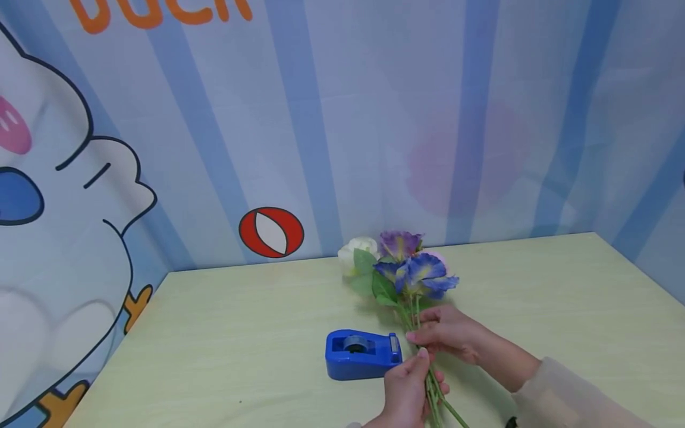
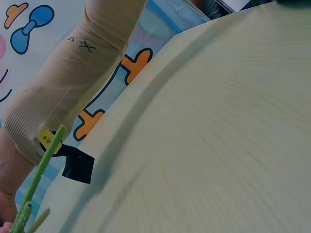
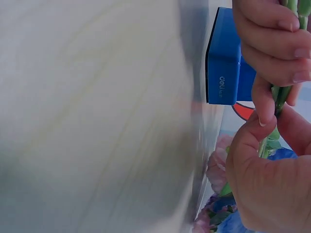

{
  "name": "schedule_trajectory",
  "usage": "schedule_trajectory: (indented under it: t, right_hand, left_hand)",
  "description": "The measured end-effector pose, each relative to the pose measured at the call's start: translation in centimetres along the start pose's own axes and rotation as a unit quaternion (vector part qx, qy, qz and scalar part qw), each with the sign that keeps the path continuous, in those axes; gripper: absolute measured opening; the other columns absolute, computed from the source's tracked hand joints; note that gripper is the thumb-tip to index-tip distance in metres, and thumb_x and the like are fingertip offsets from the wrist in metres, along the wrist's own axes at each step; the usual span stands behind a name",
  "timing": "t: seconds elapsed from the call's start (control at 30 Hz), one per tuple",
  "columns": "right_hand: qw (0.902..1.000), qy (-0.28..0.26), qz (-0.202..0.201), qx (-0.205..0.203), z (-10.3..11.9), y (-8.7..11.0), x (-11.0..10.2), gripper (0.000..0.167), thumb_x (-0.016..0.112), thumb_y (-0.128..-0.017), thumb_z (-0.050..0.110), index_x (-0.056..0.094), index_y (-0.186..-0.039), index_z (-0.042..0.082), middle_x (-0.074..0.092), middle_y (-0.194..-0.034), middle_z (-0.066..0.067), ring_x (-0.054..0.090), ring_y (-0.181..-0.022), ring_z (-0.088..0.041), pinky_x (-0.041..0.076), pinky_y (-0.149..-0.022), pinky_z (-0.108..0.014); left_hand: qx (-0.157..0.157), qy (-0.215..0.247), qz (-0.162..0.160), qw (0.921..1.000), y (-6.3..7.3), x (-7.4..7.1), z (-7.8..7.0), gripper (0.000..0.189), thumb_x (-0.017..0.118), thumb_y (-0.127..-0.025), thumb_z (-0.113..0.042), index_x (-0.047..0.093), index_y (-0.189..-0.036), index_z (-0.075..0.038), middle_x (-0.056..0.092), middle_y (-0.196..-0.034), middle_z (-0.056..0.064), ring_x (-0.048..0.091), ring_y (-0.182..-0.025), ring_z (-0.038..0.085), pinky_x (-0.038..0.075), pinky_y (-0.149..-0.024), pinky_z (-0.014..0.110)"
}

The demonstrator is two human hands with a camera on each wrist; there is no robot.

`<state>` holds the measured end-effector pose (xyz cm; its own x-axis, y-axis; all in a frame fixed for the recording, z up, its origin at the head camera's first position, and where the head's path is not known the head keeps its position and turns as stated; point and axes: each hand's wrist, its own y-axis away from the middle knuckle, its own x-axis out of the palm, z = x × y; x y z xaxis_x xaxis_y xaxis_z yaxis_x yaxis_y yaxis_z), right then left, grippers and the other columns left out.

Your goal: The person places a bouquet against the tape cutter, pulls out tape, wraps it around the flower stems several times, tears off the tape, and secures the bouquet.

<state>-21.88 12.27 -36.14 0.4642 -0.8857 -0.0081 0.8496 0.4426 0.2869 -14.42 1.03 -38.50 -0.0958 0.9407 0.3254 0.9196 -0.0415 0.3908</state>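
A bunch of artificial flowers (image 1: 425,273) with blue, purple, white and pink blooms is held up over the table, its green stems (image 1: 434,395) slanting down toward the person. My left hand (image 1: 408,386) grips the stems low down, fingers curled round them. Just above it, my right hand (image 1: 452,334) pinches the stems between thumb and fingers. The right wrist view has the left hand (image 3: 277,43) and right hand (image 3: 272,170) close together on the stems. Beside the left hand stands a blue tape dispenser (image 1: 361,356) with a roll of tape in it.
The pale wood-grain table (image 1: 241,333) meets a blue striped backdrop (image 1: 369,119) with cartoon prints along its back edge. A dark strap piece (image 2: 78,165) hangs at the sleeve cuff in the left wrist view.
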Motion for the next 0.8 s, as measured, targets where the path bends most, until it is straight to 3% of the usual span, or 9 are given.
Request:
schedule_trajectory:
  t: [0.27,0.4,0.5,0.6,0.7,0.8]
  right_hand:
    - [0.9999,0.004,0.000,-0.013,0.12,-0.09,0.21,0.074,0.057,-0.089,0.001,0.006,-0.133,-0.027,0.050,-0.064,0.000,0.050,-0.061,-0.010,0.049,-0.076,-0.027]
    - [1.0000,-0.003,-0.003,-0.008,0.14,-0.21,0.32,0.072,0.057,-0.089,0.001,0.008,-0.133,-0.026,0.049,-0.065,0.000,0.049,-0.058,-0.009,0.048,-0.068,-0.024]
    - [0.9998,-0.015,0.004,-0.008,0.25,-0.25,0.36,0.070,0.055,-0.090,0.000,0.007,-0.135,-0.024,0.045,-0.062,0.002,0.042,-0.051,-0.006,0.044,-0.059,-0.021]
    - [0.9995,-0.028,0.013,-0.011,0.36,-0.24,0.44,0.060,0.054,-0.090,0.000,0.017,-0.133,-0.022,0.040,-0.061,0.003,0.037,-0.050,-0.006,0.038,-0.053,-0.021]
    - [0.9990,-0.039,0.016,-0.015,0.39,-0.18,0.57,0.058,0.054,-0.090,-0.001,0.019,-0.132,-0.021,0.041,-0.063,0.003,0.042,-0.057,-0.007,0.039,-0.056,-0.021]
    - [0.9987,-0.044,0.016,-0.018,0.32,-0.18,0.62,0.055,0.053,-0.090,-0.003,0.022,-0.130,-0.022,0.045,-0.067,0.003,0.049,-0.064,-0.007,0.045,-0.063,-0.022]
  left_hand:
    - [0.003,0.007,-0.010,0.9999,0.21,0.08,-0.30,0.032,0.049,-0.098,-0.019,0.062,-0.113,0.006,0.057,-0.065,0.000,0.057,-0.052,0.007,0.051,-0.057,0.023]
    - [0.010,0.011,-0.006,0.9999,0.30,0.05,-0.22,0.032,0.048,-0.098,-0.018,0.062,-0.114,0.006,0.056,-0.064,0.000,0.057,-0.051,0.007,0.050,-0.056,0.022]
    - [0.010,0.003,0.013,0.9999,0.25,-0.02,-0.28,0.034,0.044,-0.100,-0.020,0.060,-0.115,0.006,0.055,-0.065,-0.001,0.056,-0.053,0.007,0.049,-0.057,0.021]
    - [-0.002,0.008,0.044,0.9990,0.18,-0.13,-0.51,0.034,0.038,-0.102,-0.021,0.057,-0.112,0.005,0.054,-0.067,-0.001,0.055,-0.055,0.007,0.048,-0.059,0.020]
    - [-0.020,0.021,0.068,0.9973,0.17,-0.26,-0.74,0.030,0.034,-0.103,-0.022,0.050,-0.110,0.003,0.052,-0.068,-0.001,0.054,-0.056,0.007,0.046,-0.059,0.019]
    - [-0.029,0.021,0.074,0.9967,0.21,-0.40,-0.76,0.030,0.033,-0.103,-0.023,0.043,-0.117,0.001,0.052,-0.068,-0.001,0.055,-0.057,0.007,0.045,-0.057,0.018]
